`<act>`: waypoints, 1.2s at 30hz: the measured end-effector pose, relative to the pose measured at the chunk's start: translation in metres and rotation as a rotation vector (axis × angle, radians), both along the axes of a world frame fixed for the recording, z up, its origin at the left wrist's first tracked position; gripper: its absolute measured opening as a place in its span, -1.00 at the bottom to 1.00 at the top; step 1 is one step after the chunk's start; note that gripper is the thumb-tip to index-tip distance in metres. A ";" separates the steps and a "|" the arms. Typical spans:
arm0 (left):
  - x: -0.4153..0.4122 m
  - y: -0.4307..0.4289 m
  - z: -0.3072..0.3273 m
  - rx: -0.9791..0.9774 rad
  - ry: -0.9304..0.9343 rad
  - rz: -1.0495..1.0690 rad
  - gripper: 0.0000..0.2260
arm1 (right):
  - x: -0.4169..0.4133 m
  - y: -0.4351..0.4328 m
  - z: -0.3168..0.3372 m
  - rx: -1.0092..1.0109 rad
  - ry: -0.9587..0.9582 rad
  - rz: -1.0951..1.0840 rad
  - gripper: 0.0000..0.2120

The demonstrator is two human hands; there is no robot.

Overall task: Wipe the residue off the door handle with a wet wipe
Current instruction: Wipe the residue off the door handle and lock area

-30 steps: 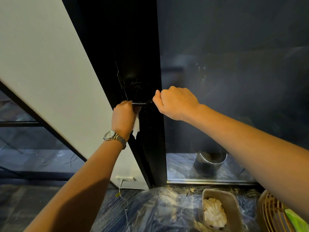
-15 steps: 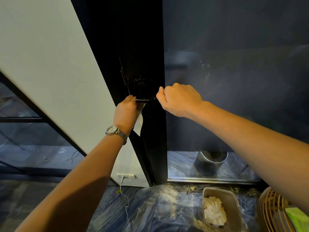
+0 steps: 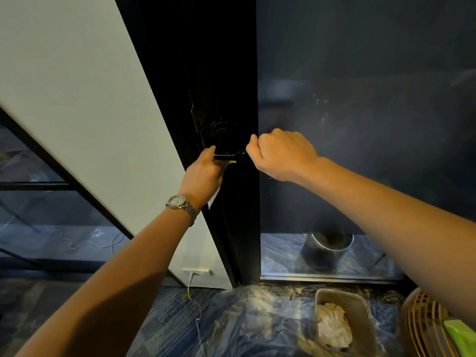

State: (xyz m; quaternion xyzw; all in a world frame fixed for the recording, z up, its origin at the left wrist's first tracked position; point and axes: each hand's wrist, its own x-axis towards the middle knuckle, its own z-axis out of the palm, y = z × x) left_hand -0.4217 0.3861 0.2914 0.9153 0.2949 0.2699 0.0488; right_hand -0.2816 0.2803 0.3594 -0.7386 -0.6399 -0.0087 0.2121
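Observation:
A black lever door handle (image 3: 224, 153) sticks out from the black door frame (image 3: 224, 73) in the middle of the view. My right hand (image 3: 282, 155) is closed around the handle's right end. My left hand (image 3: 206, 173), with a metal watch on the wrist, presses a white wet wipe (image 3: 214, 199) against the handle's left end from below. Only a corner of the wipe shows under the palm, plus a thin strip beneath the handle.
A dark glass door panel (image 3: 360, 124) fills the right side. On the plastic-covered floor below lie a metal tray (image 3: 360, 305) with used wipes, a wicker basket (image 3: 422, 328) with a green pack (image 3: 461, 336), and a white cable (image 3: 197, 305). A dark bin (image 3: 327, 251) stands behind the glass.
My left hand has slid along the underside of the handle with the wipe and turned palm-up. My right hand keeps its hold on the handle's right end.

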 end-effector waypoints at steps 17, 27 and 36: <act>0.011 -0.017 -0.006 -0.027 0.074 0.081 -0.74 | 0.000 0.001 -0.002 -0.002 -0.024 0.002 -0.43; 0.019 -0.016 0.004 -0.361 -0.264 0.261 -0.84 | 0.000 0.000 -0.002 0.000 -0.022 0.010 -0.42; 0.021 -0.014 0.004 -0.345 -0.403 0.286 -0.85 | 0.000 0.000 -0.002 -0.002 -0.031 0.000 -0.43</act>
